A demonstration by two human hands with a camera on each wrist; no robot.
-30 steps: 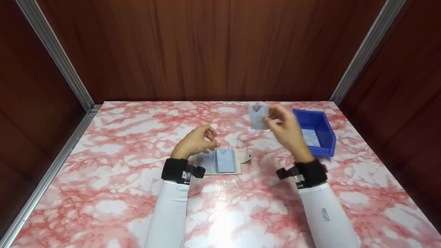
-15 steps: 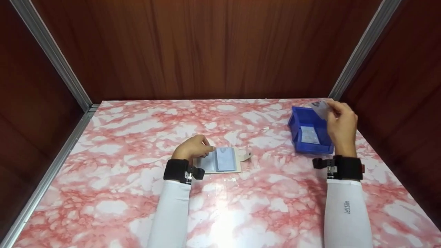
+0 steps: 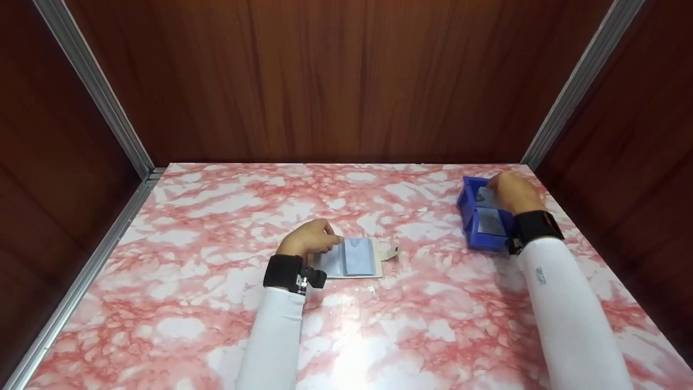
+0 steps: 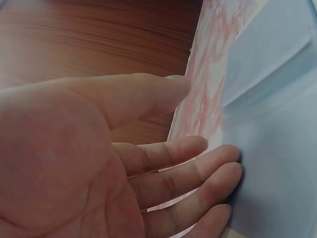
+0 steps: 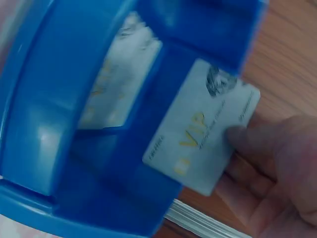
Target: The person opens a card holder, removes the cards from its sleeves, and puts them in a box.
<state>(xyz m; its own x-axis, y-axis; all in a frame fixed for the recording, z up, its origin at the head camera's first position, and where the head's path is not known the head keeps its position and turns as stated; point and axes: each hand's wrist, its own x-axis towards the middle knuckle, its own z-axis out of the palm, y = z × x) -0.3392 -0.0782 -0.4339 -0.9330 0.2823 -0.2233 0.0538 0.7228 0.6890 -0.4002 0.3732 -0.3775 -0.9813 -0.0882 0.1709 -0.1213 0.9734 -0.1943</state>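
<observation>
A silvery VIP card (image 5: 198, 129) is pinched between the thumb and fingers of my right hand (image 3: 517, 192), at the blue plastic bin (image 3: 487, 241). Another VIP card (image 5: 119, 74) lies inside that bin. My left hand (image 3: 311, 238) is at the left part of an opened card holder (image 3: 359, 257) with clear bluish sleeves. In the left wrist view its fingertips (image 4: 230, 178) touch a sleeve page, while the thumb stands apart from the fingers and nothing is held. Part of the holder is hidden under the left hand.
The holder's snap strap (image 3: 390, 253) sticks out to its right. Small clear bits of tape (image 3: 368, 290) lie on the red-and-white marbled table (image 3: 216, 336). Dark wood panels (image 3: 346, 81) enclose the back and sides, with metal posts in the corners.
My right hand has carried the card from near the table's middle rightward, then down into the bin area. My left hand has lowered onto the holder and stayed there.
</observation>
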